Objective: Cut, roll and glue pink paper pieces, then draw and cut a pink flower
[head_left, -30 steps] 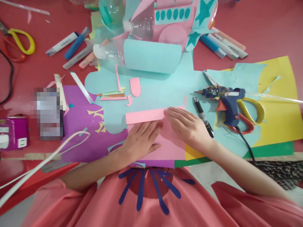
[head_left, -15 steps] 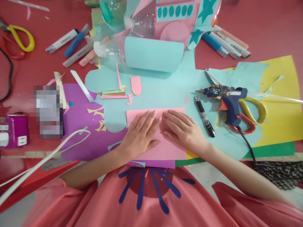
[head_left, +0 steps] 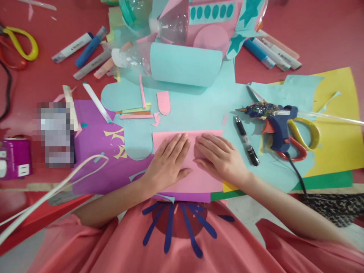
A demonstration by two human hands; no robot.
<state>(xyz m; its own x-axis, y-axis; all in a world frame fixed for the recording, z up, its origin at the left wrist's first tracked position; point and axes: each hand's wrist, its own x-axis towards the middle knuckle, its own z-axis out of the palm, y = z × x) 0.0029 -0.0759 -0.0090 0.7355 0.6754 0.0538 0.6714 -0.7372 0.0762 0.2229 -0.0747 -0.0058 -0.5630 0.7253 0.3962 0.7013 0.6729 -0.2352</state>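
Observation:
Both palms lie flat on a sheet of pink paper (head_left: 203, 178) in front of my body. My left hand (head_left: 169, 159) covers the sheet's left half, fingers stretched toward its far edge. Over the right half rests my right hand (head_left: 222, 157), its fingers straight and pointing inward. A narrow gap shows between the two hands. The paper's far edge looks folded or rounded. Beyond it lie a small pink cutout (head_left: 163, 103) and thin paper strips (head_left: 136, 116) on light blue paper (head_left: 193, 108). A black pen (head_left: 247, 142) is to the right of my right hand.
A blue glue gun (head_left: 280, 125) lies over scissors (head_left: 305, 132) on the right. A bottle wrapped in light blue paper (head_left: 186, 64) lies at the back. Markers (head_left: 91, 47) and purple paper (head_left: 96, 167) are left, with a white cable (head_left: 57, 189) nearer me.
My hands have shifted very slightly on the pink paper, and the gap between them is a little wider. The band along its far edge no longer stands out. The view has moved marginally.

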